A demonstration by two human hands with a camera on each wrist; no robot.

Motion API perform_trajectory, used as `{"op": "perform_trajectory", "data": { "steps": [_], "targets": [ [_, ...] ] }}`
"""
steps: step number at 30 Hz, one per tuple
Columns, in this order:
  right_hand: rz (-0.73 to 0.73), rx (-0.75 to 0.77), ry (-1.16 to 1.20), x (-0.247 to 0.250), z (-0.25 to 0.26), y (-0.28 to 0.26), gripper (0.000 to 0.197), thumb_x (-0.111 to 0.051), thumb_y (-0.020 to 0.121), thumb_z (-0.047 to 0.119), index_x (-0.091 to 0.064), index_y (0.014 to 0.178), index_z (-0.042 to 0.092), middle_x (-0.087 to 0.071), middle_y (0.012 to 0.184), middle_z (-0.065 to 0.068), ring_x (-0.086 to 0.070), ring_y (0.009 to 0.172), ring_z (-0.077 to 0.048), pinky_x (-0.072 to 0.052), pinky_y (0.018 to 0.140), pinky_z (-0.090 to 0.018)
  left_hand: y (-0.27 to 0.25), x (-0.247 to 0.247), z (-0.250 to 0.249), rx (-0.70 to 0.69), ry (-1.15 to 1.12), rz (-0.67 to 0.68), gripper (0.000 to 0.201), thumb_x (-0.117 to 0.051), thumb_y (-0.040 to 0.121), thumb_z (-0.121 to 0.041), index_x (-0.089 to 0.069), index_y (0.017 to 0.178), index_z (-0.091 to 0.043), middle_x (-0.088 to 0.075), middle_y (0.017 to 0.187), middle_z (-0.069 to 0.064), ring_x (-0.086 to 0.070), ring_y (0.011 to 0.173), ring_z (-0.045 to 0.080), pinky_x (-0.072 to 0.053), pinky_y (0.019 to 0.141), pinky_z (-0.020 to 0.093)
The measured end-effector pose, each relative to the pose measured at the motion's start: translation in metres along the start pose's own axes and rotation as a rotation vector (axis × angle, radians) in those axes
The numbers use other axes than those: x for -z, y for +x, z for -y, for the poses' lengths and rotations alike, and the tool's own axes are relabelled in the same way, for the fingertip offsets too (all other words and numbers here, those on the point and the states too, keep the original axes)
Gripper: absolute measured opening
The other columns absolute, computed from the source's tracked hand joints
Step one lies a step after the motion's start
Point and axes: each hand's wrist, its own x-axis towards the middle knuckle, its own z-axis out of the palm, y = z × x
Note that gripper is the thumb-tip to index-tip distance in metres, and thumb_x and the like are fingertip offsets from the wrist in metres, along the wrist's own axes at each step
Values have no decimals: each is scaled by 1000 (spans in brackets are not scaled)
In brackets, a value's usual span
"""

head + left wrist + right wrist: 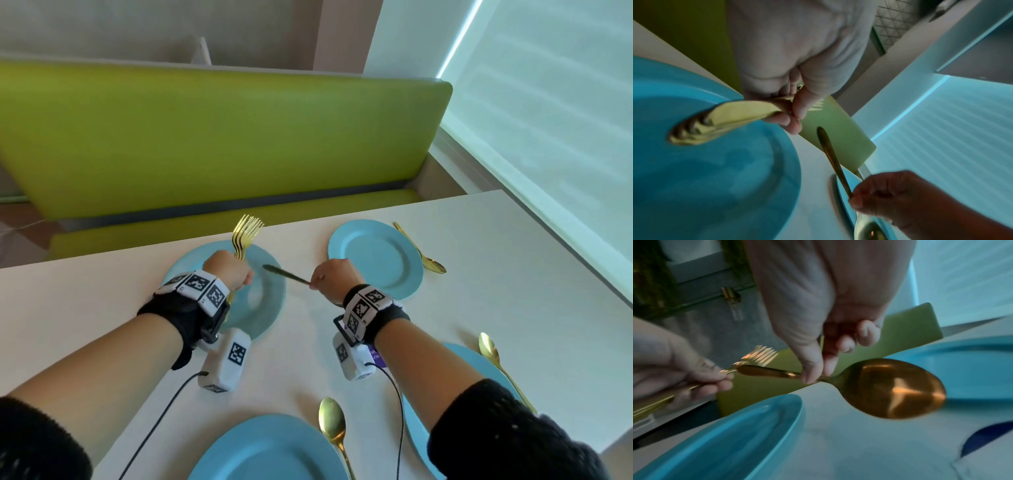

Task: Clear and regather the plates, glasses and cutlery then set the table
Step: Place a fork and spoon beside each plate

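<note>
My left hand (229,270) grips a bundle of several gold forks (246,233), tines up, above the far left blue plate (263,308). Their handle ends (715,123) show over that plate in the left wrist view. My right hand (330,275) pinches a gold spoon (284,274) by its neck, handle pointing left toward the forks. The spoon's bowl (894,389) hangs over the white table between two plates in the right wrist view. A second blue plate (376,260) lies at the far right.
Two more blue plates lie near me, one in the middle (267,452) and one at the right (462,363). Gold spoons rest on the white table (513,291): one far right (421,253), one near the middle (334,431), one near right (496,363). A green bench (205,137) lines the far edge.
</note>
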Motion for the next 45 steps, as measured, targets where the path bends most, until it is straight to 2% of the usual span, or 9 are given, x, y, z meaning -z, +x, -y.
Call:
{"op": "perform_trajectory", "data": {
  "steps": [4, 8, 12, 15, 17, 21, 24, 29, 45],
  "targets": [
    [89, -166, -54, -9, 6, 25, 32, -56, 90, 30, -68, 103, 3, -67, 94, -6, -62, 91, -23, -54, 68, -30, 18, 8, 6, 74, -284, 7, 21, -50, 89, 1, -61, 72, 0, -59, 56, 10, -50, 57, 21, -40, 58, 28],
    [98, -339, 125, -23, 12, 44, 25, -57, 89, 27, -50, 75, 8, -41, 62, 2, -46, 60, -17, -26, 43, -21, 24, 8, 9, 89, -437, 41, 17, -44, 93, 1, -55, 79, -1, -61, 69, 11, -56, 63, 18, -42, 55, 24],
    [85, -373, 135, -32, 17, 58, 33, -53, 92, 27, -47, 66, 8, -48, 68, -2, -50, 62, -16, -28, 45, -20, 27, 4, 8, 71, -467, 53, 19, -40, 92, 4, -54, 80, -4, -61, 73, 10, -58, 64, 16, -43, 56, 23],
    [107, -348, 202, -37, 14, 67, 31, -55, 91, 22, -60, 117, 4, -61, 118, -10, -55, 92, -19, -35, 56, -17, 30, 2, 6, 59, -470, 61, 17, -39, 92, 5, -55, 96, -1, -61, 74, 9, -58, 65, 15, -43, 56, 22],
    [84, -383, 319, -38, 15, 68, 40, -59, 88, 21, -56, 125, 6, -58, 126, -12, -57, 105, -25, -38, 64, -24, 33, 2, 4, 52, -467, 63, 18, -39, 92, 4, -54, 102, -1, -61, 75, 8, -58, 66, 14, -44, 57, 21],
    [2, -439, 325, -38, 24, 69, 18, -57, 89, 18, -61, 100, 5, -63, 86, -5, -62, 92, -26, -48, 75, -28, 35, 1, -2, 54, -464, 65, 16, -38, 94, 4, -50, 102, -3, -60, 76, 6, -57, 66, 13, -45, 58, 21],
    [-14, -432, 382, -39, 28, 71, 26, -58, 88, 16, -62, 110, 3, -64, 110, -10, -62, 103, -27, -44, 74, -27, 37, 1, -7, 54, -459, 65, 16, -37, 95, 4, -49, 102, -4, -59, 75, 6, -56, 65, 13, -45, 60, 21],
    [-51, -487, 332, -42, 32, 74, 27, -59, 83, 13, -44, 60, 10, -53, 66, -3, -52, 61, -21, -44, 62, -25, 37, 0, -8, 47, -439, 80, 16, -37, 95, 4, -50, 102, -4, -60, 76, 6, -57, 66, 12, -46, 60, 21],
    [-56, -454, 304, -44, 36, 74, 28, -57, 84, 12, -44, 59, 11, -48, 60, -2, -46, 50, -16, -41, 56, -26, 38, 11, -1, 41, -432, 68, 15, -39, 95, 0, -51, 102, -6, -61, 79, 5, -59, 74, 15, -48, 64, 22]
  ]
}}
